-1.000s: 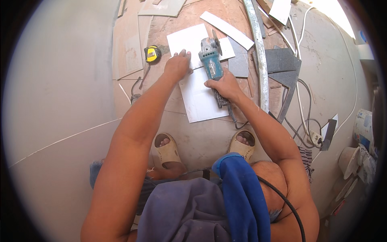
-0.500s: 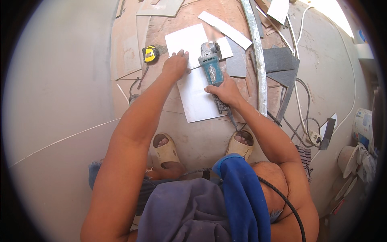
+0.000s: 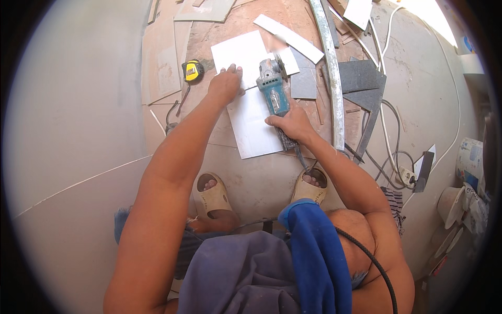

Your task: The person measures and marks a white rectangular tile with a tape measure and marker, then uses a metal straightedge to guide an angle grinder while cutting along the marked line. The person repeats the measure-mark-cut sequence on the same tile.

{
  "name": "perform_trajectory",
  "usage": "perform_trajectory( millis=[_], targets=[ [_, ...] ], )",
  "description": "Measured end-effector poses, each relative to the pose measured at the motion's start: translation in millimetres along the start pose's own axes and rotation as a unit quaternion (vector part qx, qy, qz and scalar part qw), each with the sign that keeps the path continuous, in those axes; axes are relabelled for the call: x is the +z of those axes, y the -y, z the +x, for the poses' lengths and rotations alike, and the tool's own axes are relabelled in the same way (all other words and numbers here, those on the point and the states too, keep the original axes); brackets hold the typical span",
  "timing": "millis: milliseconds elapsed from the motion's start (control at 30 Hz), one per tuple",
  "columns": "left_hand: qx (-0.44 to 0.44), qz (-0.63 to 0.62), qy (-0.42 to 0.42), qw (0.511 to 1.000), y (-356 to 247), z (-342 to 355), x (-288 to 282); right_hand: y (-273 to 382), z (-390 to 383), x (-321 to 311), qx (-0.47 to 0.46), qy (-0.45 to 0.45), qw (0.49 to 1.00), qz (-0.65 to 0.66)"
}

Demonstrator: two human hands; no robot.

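Note:
My right hand (image 3: 294, 123) grips the body of a teal angle grinder (image 3: 275, 99), whose grey head points away from me. Its disc (image 3: 283, 66) stands on edge at the head's right side. Beneath the grinder lies a white tile (image 3: 253, 131), and a second white tile piece (image 3: 235, 48) adjoins its far edge. My left hand (image 3: 226, 85) presses on these tiles near the line between them, fingers stretched out and holding nothing. To its left lies a yellow and black tape measure (image 3: 193, 70). The disc's contact with the tile cannot be made out.
A white tile strip (image 3: 293, 40) and grey tile pieces (image 3: 303, 76) lie beyond the grinder. A long metal bar (image 3: 332, 78) runs along the right. Cables and a socket (image 3: 405, 175) lie farther right. My feet in tan sandals (image 3: 212, 192) stand close to the near tile.
The view has shifted slightly. The grinder's head has come a little nearer to me over the tiles; my left hand stays pressed in the same place.

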State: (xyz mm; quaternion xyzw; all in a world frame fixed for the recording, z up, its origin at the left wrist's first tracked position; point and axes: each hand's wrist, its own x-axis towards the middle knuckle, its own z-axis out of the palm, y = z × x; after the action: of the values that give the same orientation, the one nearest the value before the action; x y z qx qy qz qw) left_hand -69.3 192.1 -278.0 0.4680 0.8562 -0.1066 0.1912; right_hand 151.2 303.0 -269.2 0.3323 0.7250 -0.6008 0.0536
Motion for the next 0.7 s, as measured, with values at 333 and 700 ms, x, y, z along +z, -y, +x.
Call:
perform_trajectory(
  millis=[333, 700],
  targets=[
    [0.004, 0.002, -0.007, 1.000, 0, -1, 0, 0, -11, -3, 0.012, 0.006, 1.000, 0.024],
    [0.006, 0.001, -0.015, 1.000, 0, -1, 2, -1, 2, 1, -0.025, -0.024, 0.999, 0.009]
  ],
)
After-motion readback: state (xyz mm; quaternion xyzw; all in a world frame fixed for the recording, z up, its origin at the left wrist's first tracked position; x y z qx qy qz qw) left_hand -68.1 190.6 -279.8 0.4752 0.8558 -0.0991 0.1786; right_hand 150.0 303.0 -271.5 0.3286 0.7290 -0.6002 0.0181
